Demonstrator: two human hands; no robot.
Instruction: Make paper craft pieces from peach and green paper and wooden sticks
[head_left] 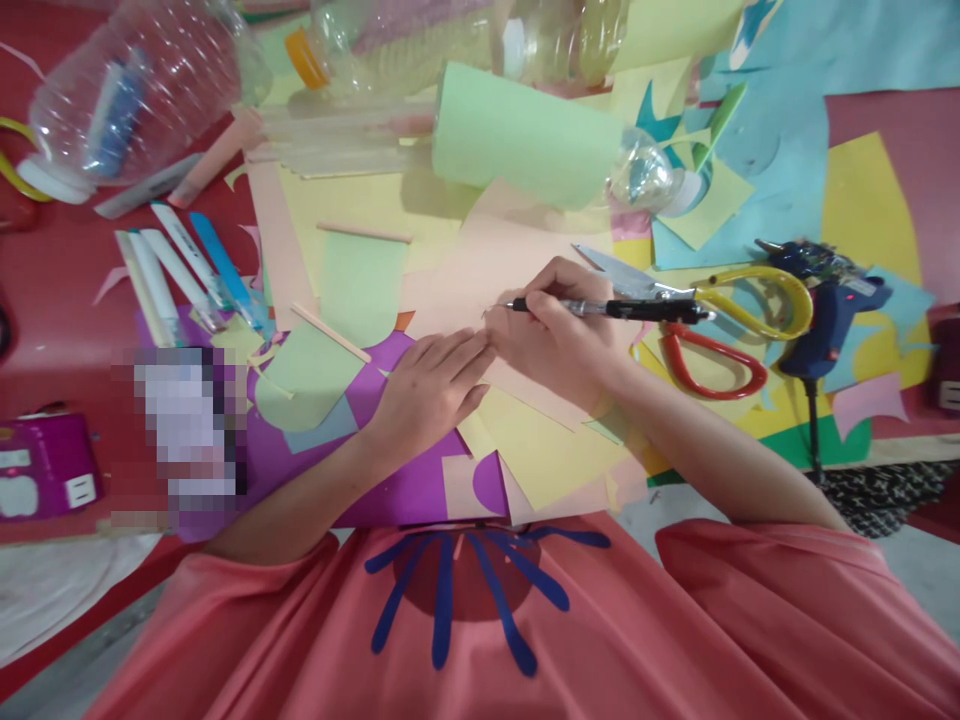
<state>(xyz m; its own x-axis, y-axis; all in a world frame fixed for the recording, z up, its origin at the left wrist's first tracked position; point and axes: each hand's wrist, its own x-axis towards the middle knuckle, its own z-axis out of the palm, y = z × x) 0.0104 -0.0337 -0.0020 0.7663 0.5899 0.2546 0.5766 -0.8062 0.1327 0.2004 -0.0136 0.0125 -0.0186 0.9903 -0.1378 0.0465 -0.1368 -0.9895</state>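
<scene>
Grip of the right hand (562, 325) is closed around a slim black pen (649, 311), its tip pointing left at a pale peach paper sheet (450, 285); whether it touches cannot be confirmed. Left hand (431, 385) grasps nothing visible, its fingers extended flat, fingertips beside the right hand. Sheet lies among paper pieces, beyond the middle of the near edge of the red worktop (45, 290). Scissors with yellow and red handles (626, 270) lie right of the pen; farther right, a dark blue glue gun (817, 335) sits toward the near edge.
</scene>
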